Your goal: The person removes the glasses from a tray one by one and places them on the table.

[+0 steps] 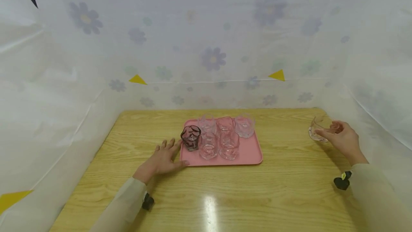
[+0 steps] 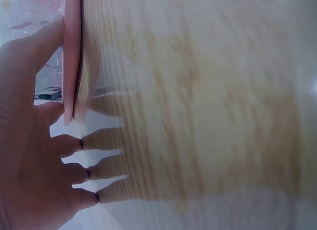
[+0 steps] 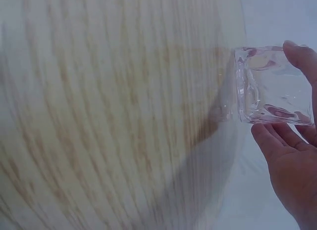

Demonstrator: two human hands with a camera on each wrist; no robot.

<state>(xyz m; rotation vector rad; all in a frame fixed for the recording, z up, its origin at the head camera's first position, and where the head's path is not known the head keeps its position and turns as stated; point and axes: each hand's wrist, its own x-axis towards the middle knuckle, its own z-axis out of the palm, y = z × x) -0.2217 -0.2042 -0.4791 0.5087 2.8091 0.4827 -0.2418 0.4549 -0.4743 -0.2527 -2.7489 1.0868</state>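
Head view, clear glass (image 1: 318, 124), perhaps wavy-walled, pinched in right grip (image 1: 346, 140), left grip (image 1: 163, 159) spread against pink tray (image 1: 249, 151)

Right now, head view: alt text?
A right hand holds a clear glass at the right of a wooden table, while the left hand touches the left end of a pink tray. On the tray stand five clear glasses and one dark glass.

smooth glass cup (image 3: 273, 86), glossy wood-grain table (image 1: 280, 189)
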